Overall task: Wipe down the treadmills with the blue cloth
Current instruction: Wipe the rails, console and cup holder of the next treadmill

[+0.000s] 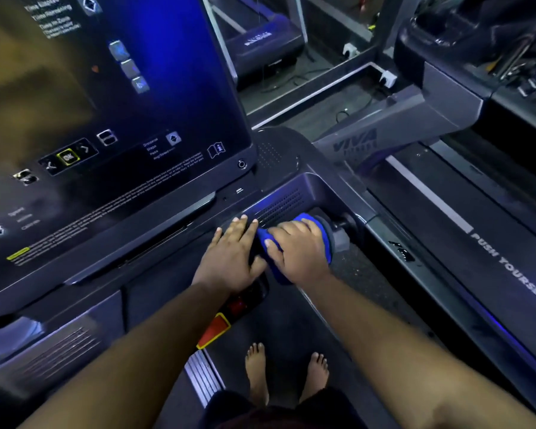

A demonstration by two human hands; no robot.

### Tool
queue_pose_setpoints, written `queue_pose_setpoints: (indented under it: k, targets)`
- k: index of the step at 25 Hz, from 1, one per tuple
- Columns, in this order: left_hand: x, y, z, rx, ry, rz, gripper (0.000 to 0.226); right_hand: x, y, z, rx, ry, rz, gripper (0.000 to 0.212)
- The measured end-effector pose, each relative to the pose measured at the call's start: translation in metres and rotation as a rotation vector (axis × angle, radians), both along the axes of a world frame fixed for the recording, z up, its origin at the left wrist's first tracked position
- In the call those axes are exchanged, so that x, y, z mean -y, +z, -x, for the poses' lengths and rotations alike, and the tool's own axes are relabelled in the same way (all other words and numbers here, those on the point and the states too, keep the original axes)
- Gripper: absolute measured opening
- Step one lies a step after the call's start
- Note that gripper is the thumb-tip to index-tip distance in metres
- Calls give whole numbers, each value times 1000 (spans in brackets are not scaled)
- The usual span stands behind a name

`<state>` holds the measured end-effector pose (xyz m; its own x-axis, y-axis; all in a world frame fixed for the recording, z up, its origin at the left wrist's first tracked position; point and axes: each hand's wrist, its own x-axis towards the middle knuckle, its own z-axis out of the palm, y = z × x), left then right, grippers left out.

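Note:
I stand on a dark treadmill with a large console screen (106,119) at the upper left. My right hand (300,249) grips the blue cloth (310,219), which is wrapped around the right handlebar just below the console's speaker grille (279,205). My left hand (232,258) rests beside it with fingers straight, touching the console's lower edge and the bar's inner end. A grey cap of the handlebar (341,239) shows past the cloth. Most of the cloth is hidden under my right hand.
A red and yellow safety clip (214,331) sits below the console. My bare feet (287,371) stand on the belt. A second treadmill with "PUSH YOURSELF" lettering (508,267) runs along the right. Cables and plugs lie on the floor behind.

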<state>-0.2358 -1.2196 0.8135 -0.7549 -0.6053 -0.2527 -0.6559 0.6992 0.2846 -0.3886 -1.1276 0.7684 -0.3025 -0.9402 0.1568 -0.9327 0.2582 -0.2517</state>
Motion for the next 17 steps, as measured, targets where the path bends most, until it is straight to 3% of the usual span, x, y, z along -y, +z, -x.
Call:
queue_pose_setpoints:
  k: [3,6,8,13,15,17]
  targets:
    - [2,-2,0,-16,7,-10,89,-17,-12,2,30,20,61,45]
    - [1,0,0,-17,5,-15,92,21,11,40,-77,244,-157,52]
    - [0,0,1,-19,9,-6,93,28,14,44,-103,236,-221,53]
    - [1,-3,0,-8,9,-1,89,-18,-6,20,-79,66,-6,49]
    - [1,-1,1,-8,7,-5,90,-1,3,43,-70,166,-101,54]
    - [2,-1,0,-11,2,1,90,27,19,66,29,211,-321,61]
